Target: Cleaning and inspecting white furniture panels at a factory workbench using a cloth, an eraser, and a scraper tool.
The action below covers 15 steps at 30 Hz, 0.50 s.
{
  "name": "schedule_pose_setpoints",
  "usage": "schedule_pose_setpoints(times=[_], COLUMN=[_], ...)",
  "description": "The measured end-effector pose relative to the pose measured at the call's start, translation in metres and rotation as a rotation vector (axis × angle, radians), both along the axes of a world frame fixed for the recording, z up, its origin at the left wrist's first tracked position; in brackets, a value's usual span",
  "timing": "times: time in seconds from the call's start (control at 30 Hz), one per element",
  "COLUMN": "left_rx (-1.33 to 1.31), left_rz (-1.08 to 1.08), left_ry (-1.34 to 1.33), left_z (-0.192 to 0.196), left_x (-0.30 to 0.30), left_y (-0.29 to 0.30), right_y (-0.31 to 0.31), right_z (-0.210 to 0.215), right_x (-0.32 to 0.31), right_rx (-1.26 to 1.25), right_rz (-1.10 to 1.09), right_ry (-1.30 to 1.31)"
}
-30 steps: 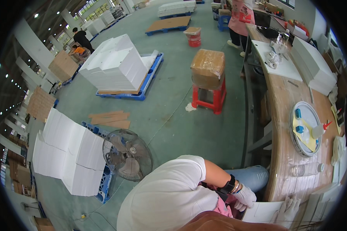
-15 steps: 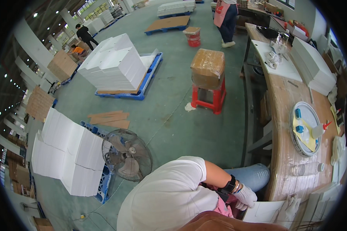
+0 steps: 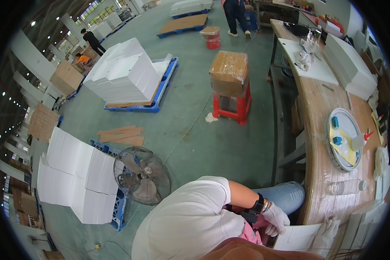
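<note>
Gloved hand meeting a white sheet at the workbench edge.
The co-worker's gloved hand [image 3: 276, 219] is resting, fingers loosely curled, touching the white sheet [image 3: 300, 237] lying just right of it; the wearer's own hands are not showing.

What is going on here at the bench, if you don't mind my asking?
A person in a white T-shirt and jeans sits at the long wooden bench. Their gloved left hand rests at the edge of a flat white sheet at the bench's near end; whether it grips the sheet is unclear. The other hand is out of view. Farther along the bench lies a round tray with a glue bottle. A floor fan stands behind them.
</note>
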<state>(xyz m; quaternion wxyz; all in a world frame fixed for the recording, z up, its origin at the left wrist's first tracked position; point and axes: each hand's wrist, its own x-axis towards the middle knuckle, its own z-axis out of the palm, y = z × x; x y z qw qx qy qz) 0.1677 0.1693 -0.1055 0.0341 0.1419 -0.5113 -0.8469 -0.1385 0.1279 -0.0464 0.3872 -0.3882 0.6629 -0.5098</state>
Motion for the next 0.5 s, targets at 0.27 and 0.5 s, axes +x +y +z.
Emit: schedule_pose_setpoints(times=[0.27, 0.5], left_rx=[0.068, 0.075], left_rz=[-0.037, 0.052], left_ry=[0.075, -0.091], left_z=[-0.003, 0.018], left_x=[-0.006, 0.004], left_y=[0.010, 0.007], right_y=[0.032, 0.041], right_z=[0.024, 0.032], right_x=[0.004, 0.038], right_rx=[-0.070, -0.188], right_rz=[0.282, 0.367], right_ry=[0.918, 1.349])
